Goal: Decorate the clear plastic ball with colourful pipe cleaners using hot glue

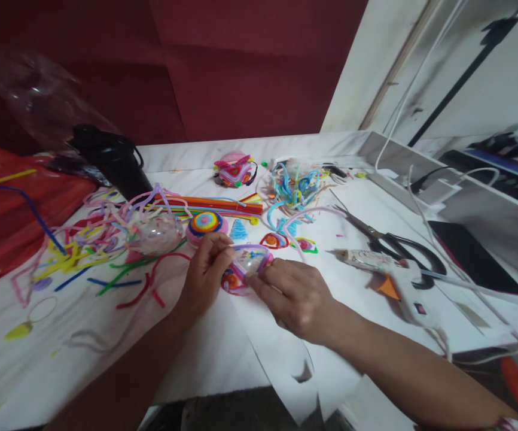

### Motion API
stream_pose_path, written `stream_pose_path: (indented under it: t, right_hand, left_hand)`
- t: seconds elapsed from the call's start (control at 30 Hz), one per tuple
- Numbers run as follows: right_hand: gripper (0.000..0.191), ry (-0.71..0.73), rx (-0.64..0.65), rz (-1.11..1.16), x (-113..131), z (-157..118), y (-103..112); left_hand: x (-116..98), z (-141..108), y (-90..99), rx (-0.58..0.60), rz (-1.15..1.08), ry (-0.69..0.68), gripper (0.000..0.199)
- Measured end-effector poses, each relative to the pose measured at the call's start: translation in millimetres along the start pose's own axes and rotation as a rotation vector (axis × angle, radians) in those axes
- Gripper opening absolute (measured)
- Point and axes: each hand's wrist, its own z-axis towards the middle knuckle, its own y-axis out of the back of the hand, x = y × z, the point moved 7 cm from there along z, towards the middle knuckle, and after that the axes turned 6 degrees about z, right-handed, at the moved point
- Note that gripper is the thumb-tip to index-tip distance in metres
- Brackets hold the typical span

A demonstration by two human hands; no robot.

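My left hand (209,269) is closed, its thumb and fingers pinching the left side of a purple pipe cleaner (252,246). On the other side, my right hand (297,296) is closed round the same strip with its fingers pressed together. The pipe cleaner forms a bent outline around a shiny clear piece (250,261) between my hands; its exact kind I cannot make out. Just below lies a coiled orange and red eye shape (231,280), partly covered. A ball wrapped in coloured rings (206,225) sits beside my left fingers. Two more eye shapes (274,240) lie beyond my right hand.
A hot glue gun (414,296) and large scissors (384,236) lie at the right. Loose pipe cleaners (75,254) spread over the left, near a black tumbler (110,158). A decorated pink ball (235,169) and a blue tangle (297,185) stand at the back.
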Motion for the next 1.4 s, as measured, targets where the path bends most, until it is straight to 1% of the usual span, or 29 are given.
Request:
stream_pose_path:
  t: [0.13,0.23,0.37,0.53,0.67,0.73,0.83,0.97,1.07,1.13,1.23,1.4]
  right_hand:
    - [0.028,0.008,0.013,-0.001,0,2,0]
    - [0.029,0.019,0.038,-0.007,2,5,0]
    - [0.027,-0.057,0.087,0.0,1,8,-1]
    - [0.023,-0.095,0.125,-0.001,1,9,-1]
    - [0.025,-0.101,0.129,0.014,1,8,-2]
    - [0.026,-0.114,0.132,0.036,0,8,-2]
    - [0.029,-0.194,0.168,0.128,-5,7,-2]
    - [0.031,-0.328,0.244,0.327,-15,5,-4]
    - [0.03,-0.358,0.207,0.447,-20,5,-2]
    - [0.028,-0.383,0.185,0.478,-23,5,-2]
    - [0.025,-0.436,0.186,0.48,-24,4,-3]
    - [0.025,-0.498,0.256,0.453,-22,5,-3]
  left_hand:
    - [-4,1,0.0,0.017,0.017,-0.008,0.007]
    - [-11,-1,0.3,0.043,0.131,-0.001,0.007]
    - [-18,-1,-0.8,0.129,0.243,-0.009,0.015]
    - [-20,0,-0.7,0.152,0.247,-0.037,0.018]
    - [-21,-2,-4.0,0.179,0.283,0.018,0.016]
    - [-21,-4,-4.7,0.184,0.311,0.043,0.019]
    - [-21,-3,-5.1,0.195,0.305,0.051,0.021]
    - [-18,-1,-4.9,0.212,0.313,0.052,0.02]
    - [-17,0,-4.6,0.207,0.333,0.047,0.02]
    - [-16,0,-4.6,0.198,0.346,0.045,0.021]
    - [-16,0,-4.3,0.173,0.356,0.033,0.022]
    - [-14,1,-4.6,0.166,0.364,0.022,0.023]
